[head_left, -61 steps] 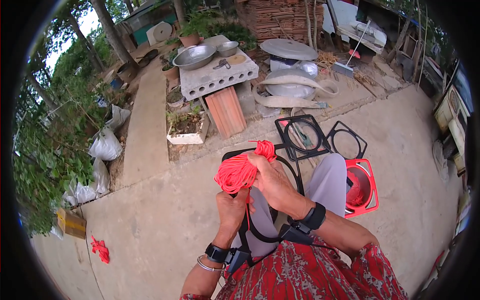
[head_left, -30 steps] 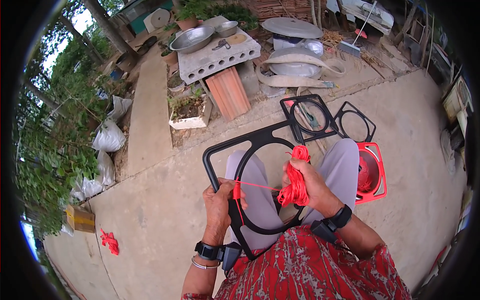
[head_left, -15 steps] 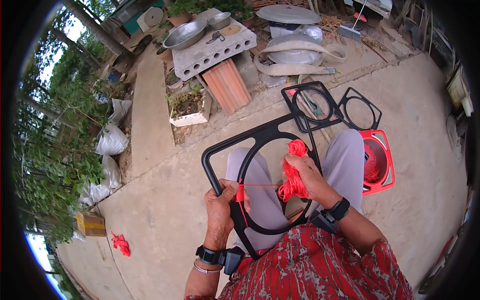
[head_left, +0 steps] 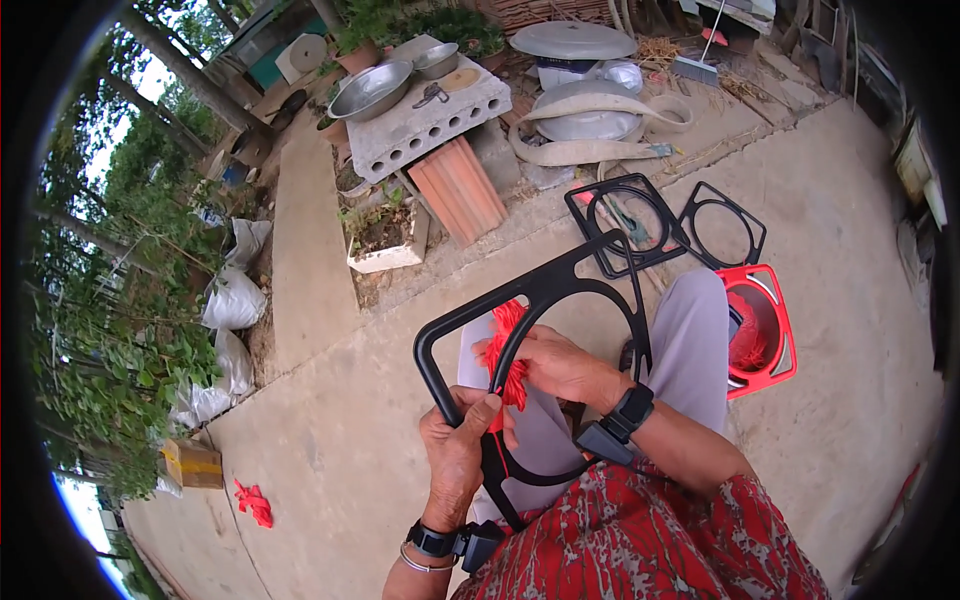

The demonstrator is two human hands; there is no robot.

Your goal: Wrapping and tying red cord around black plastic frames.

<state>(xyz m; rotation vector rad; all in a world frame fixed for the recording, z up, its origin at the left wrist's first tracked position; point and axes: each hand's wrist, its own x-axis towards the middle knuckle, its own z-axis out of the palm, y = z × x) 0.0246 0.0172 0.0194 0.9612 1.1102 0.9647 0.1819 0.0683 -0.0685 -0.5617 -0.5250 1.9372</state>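
Observation:
Across my lap stands a black frame [head_left: 545, 285] with a round opening, tilted toward me. My left hand [head_left: 455, 448] is closed on the frame's left side, its thumb pressing where red cord wraps the ring. A thick bundle of red cord [head_left: 514, 388] is in my right hand [head_left: 568, 368], whose fingers reach through the round opening. The bundle lies behind the ring's left curve, showing on both sides of it. The right fingertips are partly hidden behind the ring.
By my right knee stands a red frame [head_left: 785, 345] with red material inside. Two more black frames [head_left: 640, 185] [head_left: 745, 215] lie ahead. Red scraps [head_left: 254, 503] and a cardboard box [head_left: 193, 464] are on the left. A concrete slab [head_left: 440, 128] holds metal bowls [head_left: 372, 90].
My right hand has moved left with the cord bundle, from inside the opening to behind the ring's left curve. The taut strand no longer shows. My left hand keeps its hold.

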